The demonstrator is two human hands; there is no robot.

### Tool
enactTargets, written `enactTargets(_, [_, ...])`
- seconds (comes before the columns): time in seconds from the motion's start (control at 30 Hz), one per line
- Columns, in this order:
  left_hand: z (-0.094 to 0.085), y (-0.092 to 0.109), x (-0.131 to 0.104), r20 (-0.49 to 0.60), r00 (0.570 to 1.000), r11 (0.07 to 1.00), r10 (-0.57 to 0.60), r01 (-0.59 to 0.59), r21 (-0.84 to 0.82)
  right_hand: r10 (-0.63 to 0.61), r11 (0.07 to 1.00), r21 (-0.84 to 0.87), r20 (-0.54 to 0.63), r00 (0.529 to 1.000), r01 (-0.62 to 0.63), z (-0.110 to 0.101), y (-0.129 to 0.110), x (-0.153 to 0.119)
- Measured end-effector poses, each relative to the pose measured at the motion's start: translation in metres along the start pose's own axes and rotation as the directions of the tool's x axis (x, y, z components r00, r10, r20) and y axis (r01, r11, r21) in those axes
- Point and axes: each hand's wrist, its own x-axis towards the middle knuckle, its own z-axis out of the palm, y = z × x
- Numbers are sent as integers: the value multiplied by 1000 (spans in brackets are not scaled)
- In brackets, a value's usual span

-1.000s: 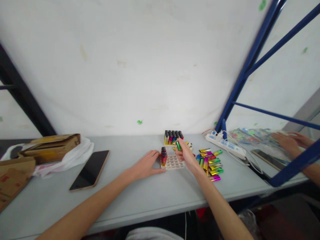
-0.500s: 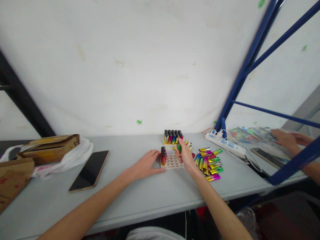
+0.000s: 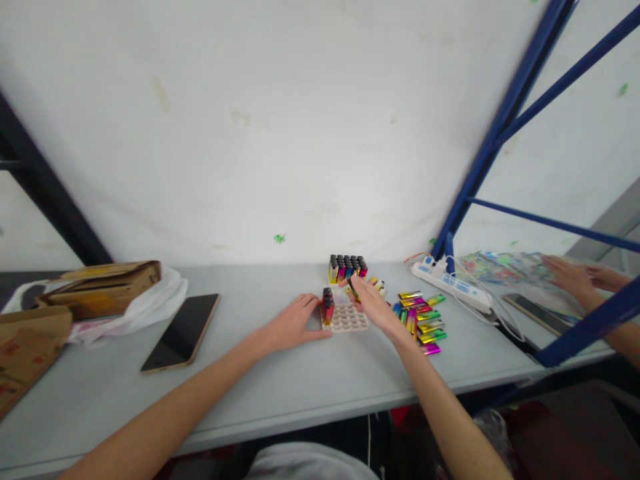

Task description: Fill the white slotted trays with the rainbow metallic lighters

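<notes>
A pale tray with rows of round holes [image 3: 353,321] lies on the table. A few upright red lighters [image 3: 327,308] stand in its left side. My left hand [image 3: 295,325] grips the tray's left edge, its thumb along the front corner and its fingers by the red lighters. Over the tray's right part is my right hand [image 3: 373,303], its fingers closed round a dark-ended lighter [image 3: 351,287] that they mostly hide. Behind the tray stands a block of black-topped lighters [image 3: 347,268]. Loose shiny lighters [image 3: 425,323] in several colours are heaped to the right.
At the left lie a phone [image 3: 183,333], an opened cardboard box [image 3: 110,290] and a white plastic bag [image 3: 173,293]. A power strip [image 3: 453,287] with cables lies right, near a blue metal frame [image 3: 473,180]. Beyond it are another person's hands [image 3: 575,277] and a second phone [image 3: 535,313].
My right hand has turned and lowered, its fingers moving slightly left over the tray; the green lighter seen in it before is now mostly hidden. My left hand stays at the tray.
</notes>
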Motion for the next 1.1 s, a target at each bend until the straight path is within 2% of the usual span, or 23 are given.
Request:
enactTargets(0.13, [1,-1,0,-1,1000,1000,2,-2,-1,-158,945,-266,137,978,190,-14,-17,-12])
enactTargets(0.27, [1,0,0,-4,1000,1000,6,-6,-7,-289,837,-420,207,935,351,-17,-35,-21])
enactTargets(0.33, [0,0,0,1,1000,1000,8,-8,-6,-269,823,-449,230,935,348,-14,-39,-23])
enactTargets(0.47, [1,0,1,9,1000,1000,12,-12,1,-209,868,-396,256,944,300,-9,-36,-22])
enactTargets(0.7, [2,0,2,9,1000,1000,27,-27,0,-183,858,-403,341,922,319,1,-29,-20])
enactTargets(0.8, [2,-1,2,11,999,999,39,-38,-4,-154,809,-507,304,940,296,10,-25,-20])
enactTargets(0.9, [3,-4,1,-3,999,999,38,-37,9,-45,735,-636,304,952,238,14,-20,-20])
enactTargets(0.97, [4,-5,1,-7,999,999,41,-40,20,18,747,-621,374,927,236,11,-20,-20])
enactTargets(1.03, [4,-6,1,-4,999,999,42,-41,28,35,801,-555,418,908,224,0,-25,-20])
enactTargets(1.1, [4,-6,2,5,999,999,33,-33,35,35,832,-523,383,923,186,-16,-29,-20])
